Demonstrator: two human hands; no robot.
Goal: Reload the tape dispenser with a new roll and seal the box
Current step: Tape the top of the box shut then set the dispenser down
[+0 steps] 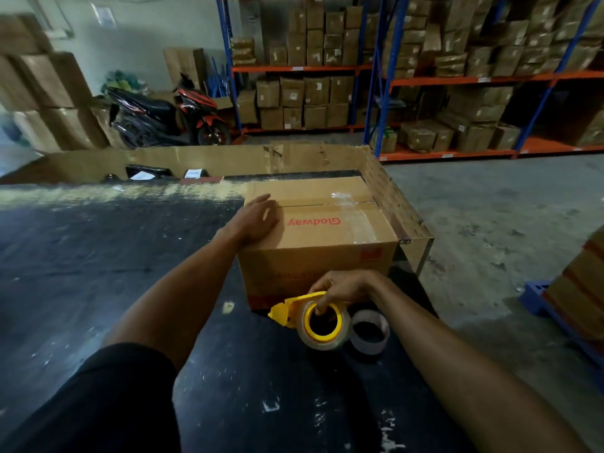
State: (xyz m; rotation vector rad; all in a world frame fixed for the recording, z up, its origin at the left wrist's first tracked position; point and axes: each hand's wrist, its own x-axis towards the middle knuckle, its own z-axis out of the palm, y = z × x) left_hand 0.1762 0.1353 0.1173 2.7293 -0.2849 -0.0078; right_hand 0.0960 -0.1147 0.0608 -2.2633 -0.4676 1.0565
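A brown cardboard box [330, 230] printed "Glodway" in red sits on the dark table, its top flaps closed with old clear tape across the right side. My left hand [260, 219] lies flat on the box's top left corner. My right hand [343, 287] grips the yellow tape dispenser [287, 310] in front of the box, fingers hooked into the core of the clear tape roll [323, 325] mounted on it. An empty grey cardboard core [371, 328] lies on the table just right of the roll.
The dark worktable [130, 256] has a cardboard wall [228, 158] along its back and right side. Black parcels [147, 173] lie behind it. Shelving full of cartons [425, 76], a motorbike [170, 116] and a blue pallet [555, 308] stand around.
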